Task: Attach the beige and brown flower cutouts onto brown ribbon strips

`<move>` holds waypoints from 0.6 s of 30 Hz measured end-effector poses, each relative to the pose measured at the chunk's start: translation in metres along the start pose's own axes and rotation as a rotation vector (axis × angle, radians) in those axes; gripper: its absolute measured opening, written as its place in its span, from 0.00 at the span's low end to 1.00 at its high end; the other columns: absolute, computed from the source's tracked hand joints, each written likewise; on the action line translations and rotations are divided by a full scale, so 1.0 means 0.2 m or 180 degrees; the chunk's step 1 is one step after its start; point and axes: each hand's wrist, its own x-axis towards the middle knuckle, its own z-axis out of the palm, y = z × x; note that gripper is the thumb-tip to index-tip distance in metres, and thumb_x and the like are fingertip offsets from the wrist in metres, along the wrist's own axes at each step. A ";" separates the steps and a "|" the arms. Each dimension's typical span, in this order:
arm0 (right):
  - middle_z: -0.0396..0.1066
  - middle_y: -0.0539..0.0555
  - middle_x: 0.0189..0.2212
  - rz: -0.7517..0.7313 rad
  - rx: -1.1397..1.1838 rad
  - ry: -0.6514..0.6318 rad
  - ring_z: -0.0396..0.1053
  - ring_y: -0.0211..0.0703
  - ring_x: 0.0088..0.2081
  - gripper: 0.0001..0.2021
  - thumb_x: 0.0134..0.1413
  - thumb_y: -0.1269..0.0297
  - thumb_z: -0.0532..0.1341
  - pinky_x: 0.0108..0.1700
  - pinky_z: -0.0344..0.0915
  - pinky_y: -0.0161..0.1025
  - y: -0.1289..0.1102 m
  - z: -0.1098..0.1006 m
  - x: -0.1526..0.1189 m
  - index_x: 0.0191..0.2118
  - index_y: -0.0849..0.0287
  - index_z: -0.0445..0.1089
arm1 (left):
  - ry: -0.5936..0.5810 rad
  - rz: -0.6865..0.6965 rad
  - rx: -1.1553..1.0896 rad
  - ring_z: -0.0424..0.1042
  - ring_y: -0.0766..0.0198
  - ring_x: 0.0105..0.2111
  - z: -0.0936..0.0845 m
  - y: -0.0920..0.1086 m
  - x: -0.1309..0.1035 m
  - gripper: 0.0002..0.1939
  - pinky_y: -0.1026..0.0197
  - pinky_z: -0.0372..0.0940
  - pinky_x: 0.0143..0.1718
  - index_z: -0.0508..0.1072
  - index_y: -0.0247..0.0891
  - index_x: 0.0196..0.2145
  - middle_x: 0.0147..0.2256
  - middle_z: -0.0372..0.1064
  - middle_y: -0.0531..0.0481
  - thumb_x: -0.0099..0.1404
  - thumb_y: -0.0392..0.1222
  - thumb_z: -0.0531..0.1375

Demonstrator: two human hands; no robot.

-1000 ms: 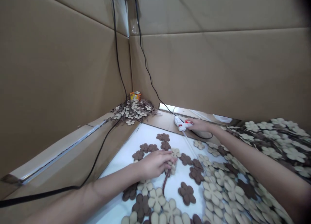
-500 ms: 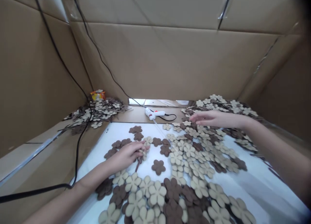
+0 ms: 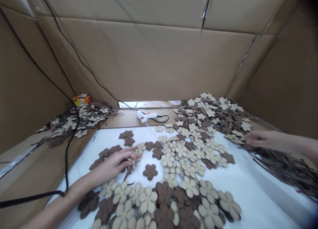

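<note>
Left hand (image 3: pixel 114 162) lies palm down on the white sheet (image 3: pixel 250 189), fingers curled over a beige flower (image 3: pixel 132 163) with a brown stem (image 3: pixel 128 172) trailing toward 6 o'clock. The fingertips press the flower flat; the grip looks light, more a pinning hold than a clench. Right hand (image 3: pixel 260 139) reaches to 3 o'clock, at the edge of the stick pile (image 3: pixel 285 166). Its fingers are drawn together at the tips, but whether they hold a stick cannot be told.

Handling, as judged from the view:
- Flowers are thin, flat cutouts, probably foam or felt: very light, soft, easily bent. They should not break, but a petal may crease or tear if pulled.
- Take a flower at its centre or pinch across two petals; lifting by one petal tip will fold it.
- Stems are slim and stiff-looking; grasp near mid-length to prevent swinging.
- Loose pieces will slide on the smooth sheet, so keep one hand pinning.

Surroundings: laid flowers (image 3: pixel 184 156) spread from centre toward 6 o'clock. Heaps sit at 10 o'clock (image 3: pixel 81 118) and 1 o'clock (image 3: pixel 213 111). The glue gun (image 3: pixel 146 116) rests at 12 o'clock, untouched, well apart from both hands. Its cable (image 3: pixel 67 156) runs down the 9 o'clock side. Cardboard walls (image 3: pixel 154 63) enclose the area.
</note>
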 end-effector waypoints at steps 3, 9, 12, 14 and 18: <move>0.74 0.62 0.31 0.0340 0.0116 0.0078 0.71 0.52 0.33 0.10 0.41 0.53 0.59 0.39 0.63 0.45 0.20 0.08 -0.02 0.26 0.53 0.70 | 0.0007 -0.0031 -0.0082 0.49 0.57 0.63 -0.01 0.01 0.00 0.10 0.52 0.53 0.58 0.70 0.41 0.34 0.52 0.69 0.46 0.66 0.40 0.49; 0.73 0.64 0.31 0.0159 0.0223 0.0613 0.69 0.55 0.32 0.05 0.41 0.57 0.60 0.36 0.61 0.47 0.25 0.20 -0.09 0.24 0.50 0.67 | 0.0097 -0.0253 -0.0362 0.49 0.54 0.63 -0.03 0.02 0.00 0.10 0.49 0.54 0.57 0.70 0.41 0.33 0.52 0.68 0.43 0.66 0.43 0.51; 0.72 0.63 0.31 0.0143 0.0093 0.0747 0.68 0.52 0.31 0.09 0.46 0.53 0.58 0.34 0.60 0.45 0.22 0.19 -0.11 0.24 0.50 0.68 | 0.0225 -0.0285 -0.0489 0.45 0.53 0.64 -0.04 0.01 0.00 0.11 0.45 0.51 0.58 0.69 0.41 0.32 0.51 0.69 0.42 0.65 0.45 0.50; 0.73 0.60 0.32 0.0202 0.0026 0.0807 0.68 0.51 0.31 0.09 0.46 0.53 0.58 0.35 0.60 0.44 0.21 0.17 -0.10 0.25 0.50 0.69 | 0.0226 -0.0280 -0.0501 0.44 0.52 0.64 -0.05 0.00 -0.01 0.11 0.44 0.49 0.58 0.69 0.41 0.31 0.53 0.67 0.41 0.65 0.47 0.51; 0.74 0.57 0.35 0.0453 0.0022 0.0949 0.70 0.52 0.32 0.12 0.45 0.48 0.59 0.34 0.60 0.44 0.24 0.19 -0.07 0.33 0.47 0.70 | 0.0081 -0.0259 -0.0447 0.41 0.52 0.65 -0.08 0.00 -0.02 0.12 0.44 0.47 0.60 0.70 0.40 0.32 0.57 0.62 0.40 0.65 0.48 0.51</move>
